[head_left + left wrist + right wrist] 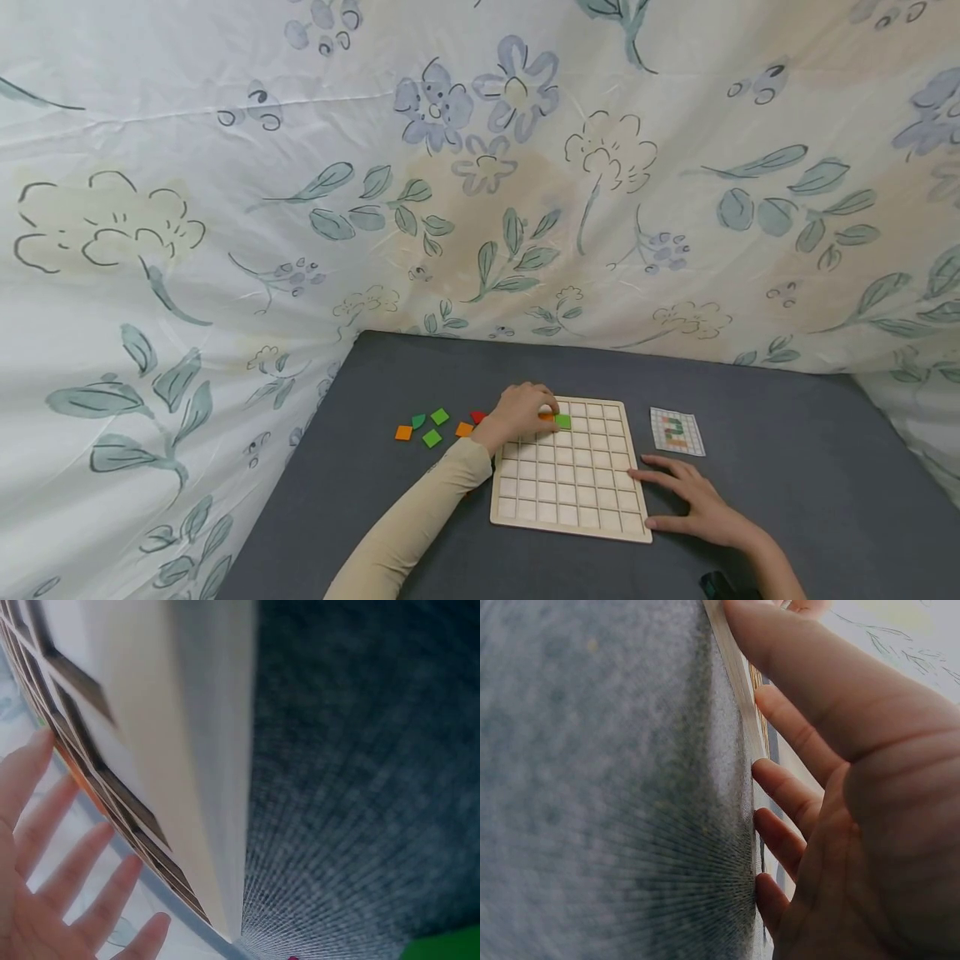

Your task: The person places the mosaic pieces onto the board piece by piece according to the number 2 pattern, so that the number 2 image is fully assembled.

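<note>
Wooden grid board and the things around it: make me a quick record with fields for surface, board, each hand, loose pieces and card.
Surface: dark grey tabletop
Board: pale wooden grid board, a green square in its far part
Left side: left hand over the board, fingertips at an orange square next to the green one
Right side: right hand, fingers spread, touching the board's right edge
Loose pieces: orange squares, green squares, a teal piece, a red piece, left of the board
Card: printed card, right of the board

On the small gridded card (677, 431) there stands a coloured figure (673, 432) which resembles the numeral 2, but it is too small to be read with certainty.
</note>
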### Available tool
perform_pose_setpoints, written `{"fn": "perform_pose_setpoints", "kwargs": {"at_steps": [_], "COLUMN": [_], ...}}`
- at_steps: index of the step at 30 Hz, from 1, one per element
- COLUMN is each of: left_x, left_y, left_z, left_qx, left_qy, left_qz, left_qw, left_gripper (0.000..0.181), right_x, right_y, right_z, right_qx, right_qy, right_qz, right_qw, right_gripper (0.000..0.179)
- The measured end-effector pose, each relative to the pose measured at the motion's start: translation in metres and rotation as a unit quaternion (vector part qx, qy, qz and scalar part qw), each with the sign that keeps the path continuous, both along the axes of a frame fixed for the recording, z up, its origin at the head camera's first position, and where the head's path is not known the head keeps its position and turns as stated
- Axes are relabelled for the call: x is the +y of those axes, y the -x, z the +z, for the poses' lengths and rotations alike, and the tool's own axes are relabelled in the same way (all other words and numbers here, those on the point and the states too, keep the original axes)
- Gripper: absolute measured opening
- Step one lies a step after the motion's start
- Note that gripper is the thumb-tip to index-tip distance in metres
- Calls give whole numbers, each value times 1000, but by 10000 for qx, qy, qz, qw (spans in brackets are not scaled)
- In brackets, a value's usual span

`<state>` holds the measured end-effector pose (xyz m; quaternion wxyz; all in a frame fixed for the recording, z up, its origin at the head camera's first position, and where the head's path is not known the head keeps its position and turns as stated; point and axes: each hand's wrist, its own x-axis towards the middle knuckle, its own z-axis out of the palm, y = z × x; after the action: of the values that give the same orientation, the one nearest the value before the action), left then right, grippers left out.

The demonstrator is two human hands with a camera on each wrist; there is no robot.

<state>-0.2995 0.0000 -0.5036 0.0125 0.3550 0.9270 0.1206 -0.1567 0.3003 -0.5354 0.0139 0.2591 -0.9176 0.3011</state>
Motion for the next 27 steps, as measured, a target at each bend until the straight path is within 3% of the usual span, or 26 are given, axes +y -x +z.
{"fn": "perform_pose_setpoints", "kwargs": {"at_steps": [9, 16, 27], "left_x": [-4, -10, -27], "left_y": [0, -1, 0], "left_z": [-2, 1, 1], "left_qx": [203, 14, 26], "left_qy": [-88, -252, -129], "left_qz": [-32, 103, 268], "left_qw": [9998, 9996, 9996], "left_gripper": [25, 25, 26], "right_x": [1, 1, 1], "right_y": [0, 0, 0], "right_z": [0, -1, -2], "right_qx": [-25, -35, -49], "right_qy": [-31, -27, -17], "right_qz": [-15, -39, -39], "right_qw": [10000, 10000, 10000], "right_gripper": [62, 63, 63]}}
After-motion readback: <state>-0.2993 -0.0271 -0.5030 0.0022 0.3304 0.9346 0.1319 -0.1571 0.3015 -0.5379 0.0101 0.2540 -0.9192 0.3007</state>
